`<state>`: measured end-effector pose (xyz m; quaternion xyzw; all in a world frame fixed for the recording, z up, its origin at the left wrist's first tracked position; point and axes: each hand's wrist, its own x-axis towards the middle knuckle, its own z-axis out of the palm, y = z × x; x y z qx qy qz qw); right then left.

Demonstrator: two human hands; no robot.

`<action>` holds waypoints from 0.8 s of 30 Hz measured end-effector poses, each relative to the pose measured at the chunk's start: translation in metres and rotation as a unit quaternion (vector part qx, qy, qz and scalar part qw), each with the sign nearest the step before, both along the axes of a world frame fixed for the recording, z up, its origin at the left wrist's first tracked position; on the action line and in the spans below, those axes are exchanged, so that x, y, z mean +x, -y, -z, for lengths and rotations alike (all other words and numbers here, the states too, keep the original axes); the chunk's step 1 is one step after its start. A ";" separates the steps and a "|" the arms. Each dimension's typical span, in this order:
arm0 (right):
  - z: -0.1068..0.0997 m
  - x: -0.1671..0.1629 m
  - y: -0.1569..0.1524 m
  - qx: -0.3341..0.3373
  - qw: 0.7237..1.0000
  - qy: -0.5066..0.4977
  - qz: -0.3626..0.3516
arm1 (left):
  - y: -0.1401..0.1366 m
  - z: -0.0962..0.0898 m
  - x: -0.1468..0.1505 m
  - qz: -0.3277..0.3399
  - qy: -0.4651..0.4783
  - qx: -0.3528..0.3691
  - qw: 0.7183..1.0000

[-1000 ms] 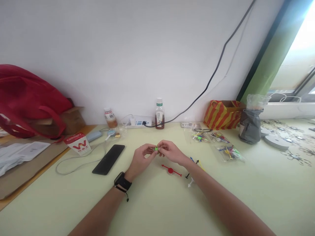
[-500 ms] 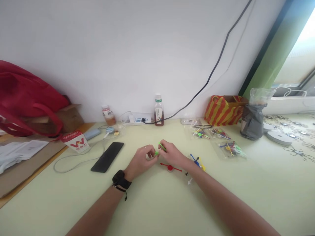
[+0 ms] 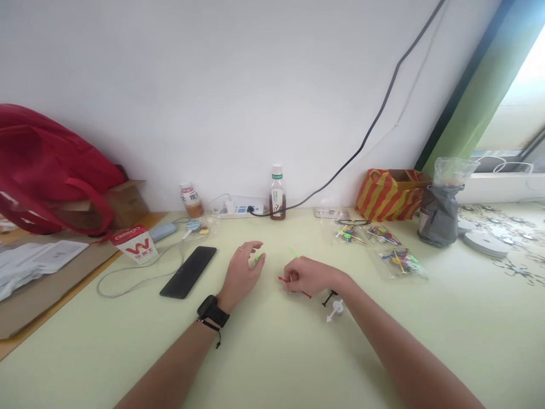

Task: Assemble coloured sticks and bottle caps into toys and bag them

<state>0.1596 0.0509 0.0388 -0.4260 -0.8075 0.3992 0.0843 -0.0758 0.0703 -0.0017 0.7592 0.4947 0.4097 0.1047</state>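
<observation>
My left hand (image 3: 242, 271) is half curled above the table, index finger raised. A small green plastic piece (image 3: 258, 258) shows at its thumb, apparently held against fingers hidden behind. My right hand (image 3: 310, 275) reaches down with its fingertips closed on a red arrow spinner (image 3: 305, 294), whose middle they cover. Just behind the right knuckles a green arrow (image 3: 292, 251) sticks out, partly hidden. Beside the right wrist lie a black arrow piece (image 3: 327, 299) and a white arrow spinner (image 3: 337, 308), the black one partly covered.
A black phone (image 3: 188, 272) lies left of my hands, near a red-and-white box (image 3: 135, 245). Along the wall stand a drink bottle (image 3: 277, 196), a power strip (image 3: 244, 208) and a striped bag (image 3: 385, 196). Clear packets of coloured spinners (image 3: 400, 262) lie at the right.
My hands have parted. The left moved slightly left with the small green piece, while the right came down onto the red spinner. A green arrow now shows behind the right hand.
</observation>
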 end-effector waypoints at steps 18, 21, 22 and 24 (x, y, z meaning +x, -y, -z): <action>0.011 -0.028 -0.002 0.042 0.964 -0.199 0.172 | 0.026 -0.014 0.021 0.193 0.019 -0.005 0.981; 0.014 -0.023 -0.003 0.153 0.965 -0.072 0.201 | 0.024 -0.006 0.019 0.191 -0.033 -0.025 0.981; 0.014 -0.019 -0.005 0.173 0.964 -0.032 0.201 | 0.022 -0.003 0.018 0.188 -0.052 -0.031 0.980; 0.010 -0.007 -0.009 0.207 0.957 0.034 0.198 | 0.016 0.000 0.014 0.170 -0.091 -0.034 0.981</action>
